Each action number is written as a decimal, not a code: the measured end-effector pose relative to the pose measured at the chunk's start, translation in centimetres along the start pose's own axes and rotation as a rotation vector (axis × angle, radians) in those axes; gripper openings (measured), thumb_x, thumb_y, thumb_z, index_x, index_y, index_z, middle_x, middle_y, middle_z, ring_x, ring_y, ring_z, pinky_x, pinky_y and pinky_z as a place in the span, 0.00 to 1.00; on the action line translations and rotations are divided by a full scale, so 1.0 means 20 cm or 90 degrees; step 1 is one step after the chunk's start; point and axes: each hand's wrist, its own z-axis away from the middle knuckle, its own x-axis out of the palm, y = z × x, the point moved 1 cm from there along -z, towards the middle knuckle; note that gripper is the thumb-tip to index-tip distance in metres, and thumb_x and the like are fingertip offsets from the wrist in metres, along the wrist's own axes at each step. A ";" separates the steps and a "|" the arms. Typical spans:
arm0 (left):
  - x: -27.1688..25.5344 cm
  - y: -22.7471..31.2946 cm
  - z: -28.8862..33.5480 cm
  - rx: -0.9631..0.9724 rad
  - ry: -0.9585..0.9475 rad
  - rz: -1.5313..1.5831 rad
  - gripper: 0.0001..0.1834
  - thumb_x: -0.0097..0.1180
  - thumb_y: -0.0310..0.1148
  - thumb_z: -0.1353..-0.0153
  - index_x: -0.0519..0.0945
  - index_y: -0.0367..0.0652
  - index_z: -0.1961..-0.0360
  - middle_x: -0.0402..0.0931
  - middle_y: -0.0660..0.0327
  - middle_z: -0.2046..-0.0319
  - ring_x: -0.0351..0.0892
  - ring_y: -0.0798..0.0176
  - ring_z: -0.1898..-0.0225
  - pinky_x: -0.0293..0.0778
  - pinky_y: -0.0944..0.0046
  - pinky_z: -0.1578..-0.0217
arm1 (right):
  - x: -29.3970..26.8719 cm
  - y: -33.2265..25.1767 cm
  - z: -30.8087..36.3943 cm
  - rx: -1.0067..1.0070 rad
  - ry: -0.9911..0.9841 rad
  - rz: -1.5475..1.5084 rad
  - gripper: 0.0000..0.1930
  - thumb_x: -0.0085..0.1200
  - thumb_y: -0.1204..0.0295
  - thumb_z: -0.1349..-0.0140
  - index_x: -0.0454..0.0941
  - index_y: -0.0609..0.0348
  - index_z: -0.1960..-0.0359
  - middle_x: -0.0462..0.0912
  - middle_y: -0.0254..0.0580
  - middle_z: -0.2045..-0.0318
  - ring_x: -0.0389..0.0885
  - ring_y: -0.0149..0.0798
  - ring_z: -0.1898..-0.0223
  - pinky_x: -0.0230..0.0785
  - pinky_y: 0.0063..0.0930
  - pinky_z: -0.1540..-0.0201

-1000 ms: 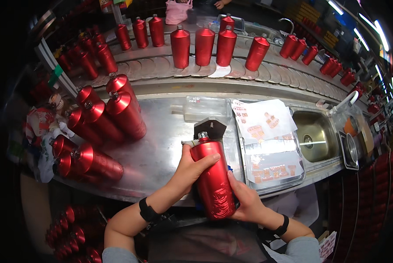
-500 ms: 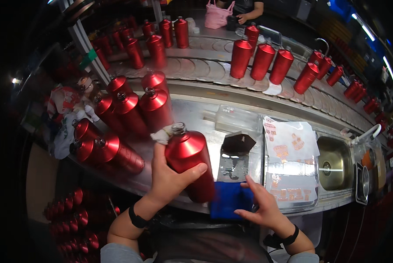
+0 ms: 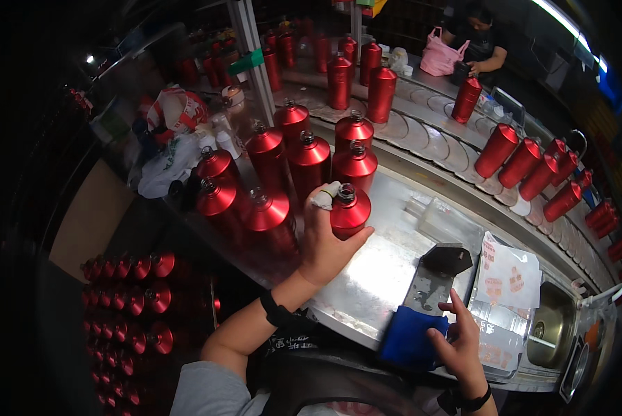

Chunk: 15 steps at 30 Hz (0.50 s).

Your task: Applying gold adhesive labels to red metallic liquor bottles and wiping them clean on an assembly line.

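My left hand [image 3: 325,246] is wrapped round a glossy red bottle [image 3: 350,216] with an uncapped neck. A white wrapping covers one of its fingertips. The bottle stands upright at the near right side of a cluster of similar red bottles [image 3: 309,161] on the metal table; its base is hidden. My right hand [image 3: 458,340] hangs with fingers apart and nothing in them, just right of a blue cloth-like piece [image 3: 409,338] draped at the table's front edge. Beyond the blue piece lies a wet metal plate with a dark angular block [image 3: 447,259] at its far end.
A conveyor of overlapping plates [image 3: 422,125] carries red bottles behind the metal table [image 3: 366,284]. Printed sheets [image 3: 510,274] lie beside a sink [image 3: 552,315] at right. Many red bottles [image 3: 139,298] stand low at left. Across the conveyor, a person [image 3: 480,41] sits near a pink bag [image 3: 442,54].
My left hand has carried the bottle from above the blue piece away to the bottle cluster. The view has swung left. My right hand remains near the blue piece, fingers still apart.
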 end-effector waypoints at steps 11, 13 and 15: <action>-0.68 -0.29 -0.18 -0.025 0.344 -0.145 0.35 0.70 0.36 0.43 0.68 0.31 0.40 0.68 0.47 0.41 0.67 0.51 0.39 0.60 0.53 0.36 | 0.03 -0.05 -0.02 0.058 0.032 -0.017 0.40 0.66 0.73 0.47 0.63 0.58 0.29 0.82 0.46 0.52 0.65 0.22 0.78 0.62 0.17 0.75; -0.78 -0.58 -0.21 -0.196 0.265 -0.097 0.30 0.71 0.42 0.43 0.75 0.35 0.46 0.74 0.51 0.51 0.73 0.55 0.47 0.67 0.57 0.43 | 0.05 -0.09 -0.05 0.058 0.016 -0.023 0.40 0.66 0.73 0.46 0.64 0.57 0.29 0.82 0.45 0.52 0.65 0.22 0.78 0.62 0.17 0.75; -0.81 -0.67 -0.22 -0.200 0.222 -0.060 0.22 0.68 0.40 0.41 0.79 0.37 0.52 0.79 0.58 0.57 0.77 0.62 0.53 0.69 0.62 0.47 | 0.08 -0.11 -0.08 0.067 0.013 -0.025 0.40 0.66 0.74 0.46 0.64 0.57 0.30 0.82 0.45 0.52 0.66 0.21 0.78 0.62 0.17 0.75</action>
